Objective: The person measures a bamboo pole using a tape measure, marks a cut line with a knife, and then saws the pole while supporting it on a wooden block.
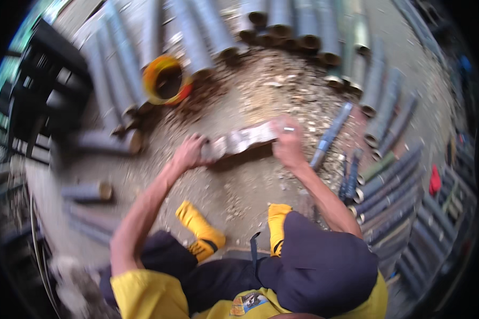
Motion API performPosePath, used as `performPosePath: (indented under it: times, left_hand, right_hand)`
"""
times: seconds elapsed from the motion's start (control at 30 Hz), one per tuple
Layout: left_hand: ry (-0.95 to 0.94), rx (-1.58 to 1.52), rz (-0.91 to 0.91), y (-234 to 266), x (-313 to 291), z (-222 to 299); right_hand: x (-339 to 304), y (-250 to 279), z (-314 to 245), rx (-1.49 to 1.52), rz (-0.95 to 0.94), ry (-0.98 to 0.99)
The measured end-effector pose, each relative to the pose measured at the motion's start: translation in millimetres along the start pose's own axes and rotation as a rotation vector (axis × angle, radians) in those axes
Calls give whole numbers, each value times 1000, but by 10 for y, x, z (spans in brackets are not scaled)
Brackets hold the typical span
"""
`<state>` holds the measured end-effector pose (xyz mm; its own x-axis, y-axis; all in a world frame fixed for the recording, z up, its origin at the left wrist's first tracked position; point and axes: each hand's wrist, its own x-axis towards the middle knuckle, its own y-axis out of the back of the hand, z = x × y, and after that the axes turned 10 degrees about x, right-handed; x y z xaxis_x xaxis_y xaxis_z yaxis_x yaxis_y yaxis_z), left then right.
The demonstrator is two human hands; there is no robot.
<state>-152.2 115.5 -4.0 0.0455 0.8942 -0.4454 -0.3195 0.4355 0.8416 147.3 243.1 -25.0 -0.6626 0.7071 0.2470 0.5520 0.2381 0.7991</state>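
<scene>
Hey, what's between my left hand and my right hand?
In the head view, a pale elongated piece spans the gap from your left hand to your right hand; it's too blurred to identify.

Head-worn, left one of a side-by-side pair. Looks steeply down and a little forward, wide fisheye, upright, unmirrored. Sees dark trousers (330,260) from close above at lower edge, left hand (191,151) and right hand (289,144) near mid-frame, grey tubes (306,21) farther off along top. Takes in floor (151,186) to both sides; bends straight edges toward dark, rounded rim.
</scene>
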Motion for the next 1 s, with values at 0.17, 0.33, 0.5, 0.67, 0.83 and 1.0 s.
performPosePath:
  times: [0.17,0.33,0.5,0.67,0.83,1.0]
  left_hand:
    - [49,263,-264,682,-413,-534]
    - [81,332,-211,804,-1136,-761]
    - [87,72,-298,397,-1640,-530]
    - [210,-257,47,-460,-2303,-565]
    - [422,-528,120,-830,-2282,-435]
    - [563,-476,322,-1033,-2265,-958]
  right_hand:
    - [-641,407,-459,192,71,-231]
    - [-1292,653,-723,327,-177,-569]
    - [-1649,1130,-559,357,-188,-642]
    - [-1063,1882,-521,186,-235,-377]
    - [-434,2829,-644,99,-226,-337]
    - [74,2253,-1051,-2,-604,-219]
